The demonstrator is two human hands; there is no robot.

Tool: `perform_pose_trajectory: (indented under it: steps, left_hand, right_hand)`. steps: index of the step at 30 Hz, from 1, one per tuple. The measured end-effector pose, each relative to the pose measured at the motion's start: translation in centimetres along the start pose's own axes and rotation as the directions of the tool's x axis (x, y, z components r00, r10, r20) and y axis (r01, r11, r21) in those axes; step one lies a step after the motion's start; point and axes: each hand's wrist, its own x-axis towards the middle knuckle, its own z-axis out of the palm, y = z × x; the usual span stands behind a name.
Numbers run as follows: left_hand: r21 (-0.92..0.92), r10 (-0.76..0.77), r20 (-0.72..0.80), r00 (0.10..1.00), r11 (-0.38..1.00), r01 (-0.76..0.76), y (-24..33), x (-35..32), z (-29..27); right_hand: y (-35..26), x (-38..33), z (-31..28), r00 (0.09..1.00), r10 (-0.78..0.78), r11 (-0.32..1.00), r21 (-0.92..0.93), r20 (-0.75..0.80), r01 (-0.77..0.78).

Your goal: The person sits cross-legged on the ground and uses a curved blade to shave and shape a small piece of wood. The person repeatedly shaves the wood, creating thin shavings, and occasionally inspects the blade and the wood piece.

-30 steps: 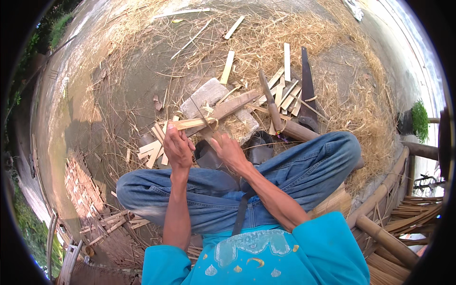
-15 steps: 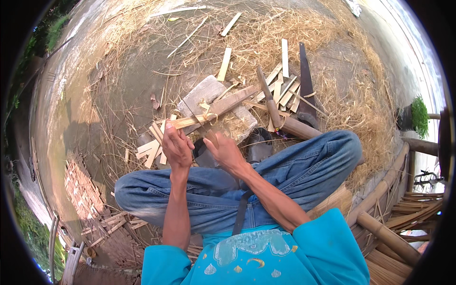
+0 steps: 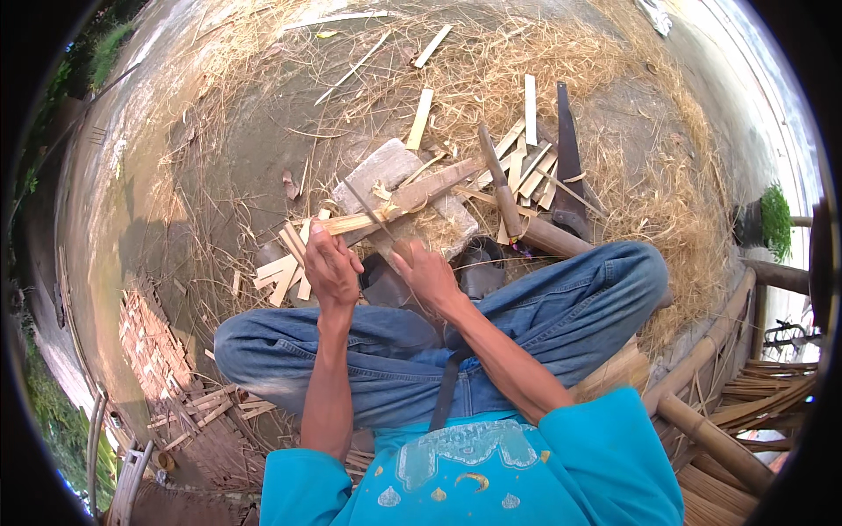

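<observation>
My left hand [image 3: 333,270] is closed on the near end of a pale bamboo strip [image 3: 355,222]. The strip slants up to the right, its far part lying against a wooden block [image 3: 436,186]. In my right hand [image 3: 430,276], fingers wrapped round the handle, is a knife [image 3: 371,209]. Its thin blade points away to the left and crosses the strip. A curl of shaving [image 3: 381,190] stands by the blade. Under the block lies a flat grey stone [image 3: 379,167], partly covered by it.
Right of the block lie a wooden-handled blade tool [image 3: 500,181], a bamboo tube [image 3: 554,238], a handsaw [image 3: 568,162] and several cut strips [image 3: 531,171]. More strips [image 3: 281,267] lie left of my left hand. Dry shavings [image 3: 649,193] litter the ground. My crossed legs [image 3: 561,294] border the near side.
My right hand has moved slightly right with the knife, whose blade now sits farther along the strip toward the block. My left hand keeps its hold on the strip.
</observation>
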Motion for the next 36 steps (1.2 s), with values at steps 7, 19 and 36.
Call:
perform_pose_trajectory:
  steps: [7, 19, 36]
  left_hand:
    - [-0.028, -0.004, -0.013, 1.0, 1.0, 0.004, 0.2, 0.4, 0.1]
    - [0.473, -0.004, -0.119, 0.993, 0.879, 0.06, -0.1, 2.8, -1.2]
    - [-0.212, -0.194, 0.196, 0.961, 0.949, 0.235, -2.6, 2.7, -0.7]
  right_hand:
    - [-0.5, 0.3, -0.7, 0.997, 0.048, 0.998, 0.041, 0.062, -0.05]
    - [3.4, 1.2, 0.6, 0.981, 0.194, 0.978, -0.078, 0.025, -0.191]
    - [-1.6, 1.2, -4.3, 0.971, 0.054, 0.666, 0.715, 0.234, -0.21]
